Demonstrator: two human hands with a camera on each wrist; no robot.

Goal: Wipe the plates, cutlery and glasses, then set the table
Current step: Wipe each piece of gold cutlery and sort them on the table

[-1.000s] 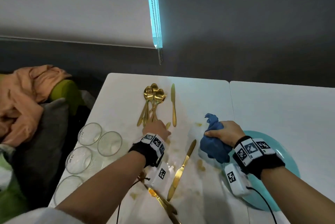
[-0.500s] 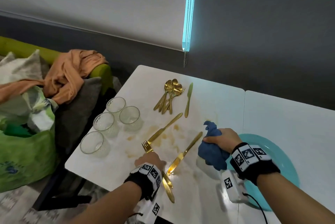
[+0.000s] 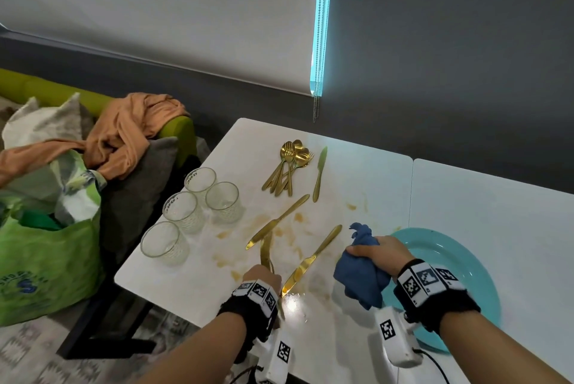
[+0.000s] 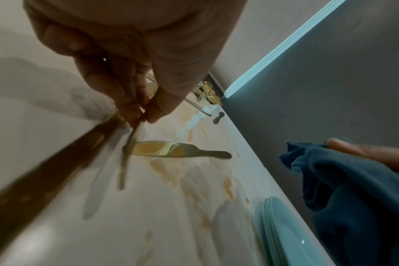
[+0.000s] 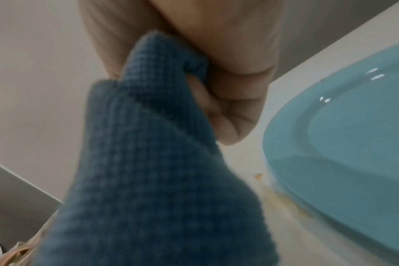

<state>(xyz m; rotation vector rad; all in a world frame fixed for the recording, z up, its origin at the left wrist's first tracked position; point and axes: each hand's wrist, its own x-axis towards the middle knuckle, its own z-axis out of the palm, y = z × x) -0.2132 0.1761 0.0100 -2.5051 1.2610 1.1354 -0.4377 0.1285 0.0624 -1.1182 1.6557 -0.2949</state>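
Observation:
My left hand [image 3: 260, 277] is near the table's front edge and pinches gold cutlery [image 3: 266, 250] that sticks up and away from the knuckles. In the left wrist view the fingertips [image 4: 134, 108] pinch a thin gold handle [image 4: 128, 144]; a second, blurred gold piece [image 4: 46, 171] runs to the lower left. My right hand [image 3: 377, 251] grips a bunched blue cloth [image 3: 360, 276] [image 5: 159, 162] just left of the teal plate [image 3: 450, 259] [image 5: 353, 126]. One gold knife [image 3: 310, 259] lies between my hands, another [image 3: 278, 221] further off. Several empty glasses [image 3: 192, 209] stand at the left edge.
A pile of gold spoons and forks [image 3: 289, 166] and a lone knife [image 3: 320, 172] lie at the far side of the white table [image 3: 357, 166]. Yellowish smears [image 3: 223, 262] mark the top. A green bag [image 3: 46, 259] and orange cloth [image 3: 133, 129] sit left of the table.
My left hand drew back from the far cutlery to the front edge and took hold of gold cutlery, now raised. The right hand with the cloth stayed beside the plate.

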